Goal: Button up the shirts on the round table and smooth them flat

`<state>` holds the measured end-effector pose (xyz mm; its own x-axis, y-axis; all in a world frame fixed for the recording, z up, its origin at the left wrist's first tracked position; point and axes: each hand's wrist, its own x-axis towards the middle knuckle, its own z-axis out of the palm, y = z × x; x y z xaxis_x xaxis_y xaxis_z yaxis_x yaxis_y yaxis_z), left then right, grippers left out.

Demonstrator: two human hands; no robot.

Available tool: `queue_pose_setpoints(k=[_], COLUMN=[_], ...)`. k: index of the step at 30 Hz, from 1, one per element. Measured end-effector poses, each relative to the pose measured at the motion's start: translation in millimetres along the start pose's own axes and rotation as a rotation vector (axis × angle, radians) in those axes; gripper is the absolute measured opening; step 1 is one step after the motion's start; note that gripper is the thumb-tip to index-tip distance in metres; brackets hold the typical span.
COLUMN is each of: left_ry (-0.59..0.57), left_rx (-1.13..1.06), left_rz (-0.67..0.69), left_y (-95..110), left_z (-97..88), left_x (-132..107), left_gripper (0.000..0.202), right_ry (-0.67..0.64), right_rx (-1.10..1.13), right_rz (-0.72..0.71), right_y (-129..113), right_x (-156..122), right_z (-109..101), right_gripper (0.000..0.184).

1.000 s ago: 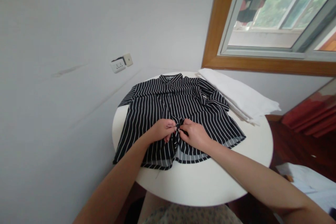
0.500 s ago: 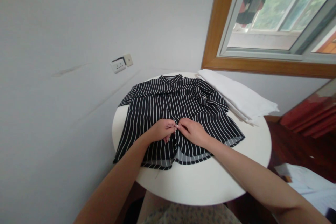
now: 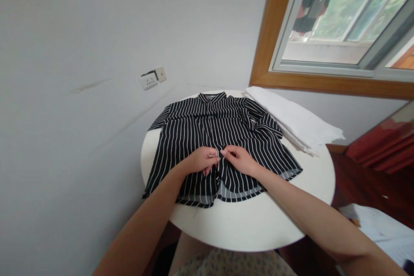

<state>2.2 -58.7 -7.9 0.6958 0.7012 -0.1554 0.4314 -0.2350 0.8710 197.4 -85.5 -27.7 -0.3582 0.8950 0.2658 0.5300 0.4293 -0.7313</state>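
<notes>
The left hand and right hand pinch the striped shirt at centre front — spread on the table, presumably for stable support.

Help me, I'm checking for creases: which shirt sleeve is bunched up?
The right sleeve, beside the white cloth: it is bunched in folds, while the left sleeve lies flatter.

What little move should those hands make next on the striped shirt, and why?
Perhaps ease the fingertips apart to smooth the front: the left hand and right hand nearly meet on the striped shirt, whose cloth is creased just below them.
</notes>
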Motion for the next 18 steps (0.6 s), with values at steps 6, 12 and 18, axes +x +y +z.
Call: queue_pose_setpoints(k=[6,12,18], left_ry=[-0.011,-0.159,-0.347], left_rx=[-0.062,-0.204,-0.309], left_rz=[-0.026,-0.102,-0.119], left_y=[2,16,26], left_z=[-1.5,-0.9,0.3], left_x=[-1,-7,-12], left_gripper=[0.023,0.034,0.032], right_ry=[-0.019,0.012,0.032], right_rx=[0.092,0.061,0.090], right_rz=[0.006,0.018,0.014], right_y=[-3,1,1], right_x=[1,2,3], right_z=[-4,-1,-1], right_gripper=[0.039,0.042,0.041])
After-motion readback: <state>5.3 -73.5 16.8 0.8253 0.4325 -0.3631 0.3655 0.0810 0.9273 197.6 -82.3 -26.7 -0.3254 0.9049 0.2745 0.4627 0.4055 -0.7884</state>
